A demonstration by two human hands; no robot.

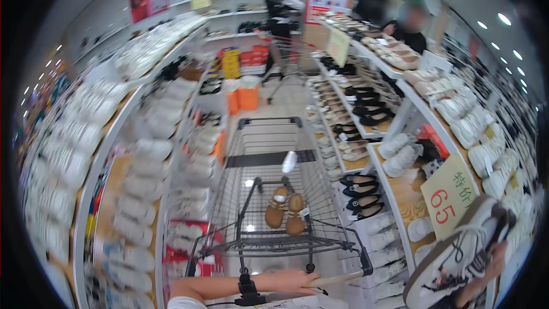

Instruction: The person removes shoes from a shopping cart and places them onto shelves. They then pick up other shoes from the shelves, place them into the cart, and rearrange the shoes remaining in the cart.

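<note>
My left hand (294, 281), with a black band on its wrist, is wrapped round the pale handle (343, 278) of a wire shopping cart (269, 246). On the right, my right hand (496, 257) grips a white sneaker (452, 252) with a brown sole, pale laces and dark decoration. The sneaker is tilted and hides most of that hand's fingers. Inside the cart lies a pair of tan-brown shoes (287, 209) with pale trim and a tag. The held sneaker is beside a yellow price sign (449, 197) reading 65.
Shelves of white shoes (74, 143) line the left side. Racks with black flats (366, 106) and more sneakers (463, 114) stand on the right. Farther up the aisle, a person (280, 11) stands by another cart (286, 57), near orange boxes (245, 97). Another person (409, 28) is behind the right rack.
</note>
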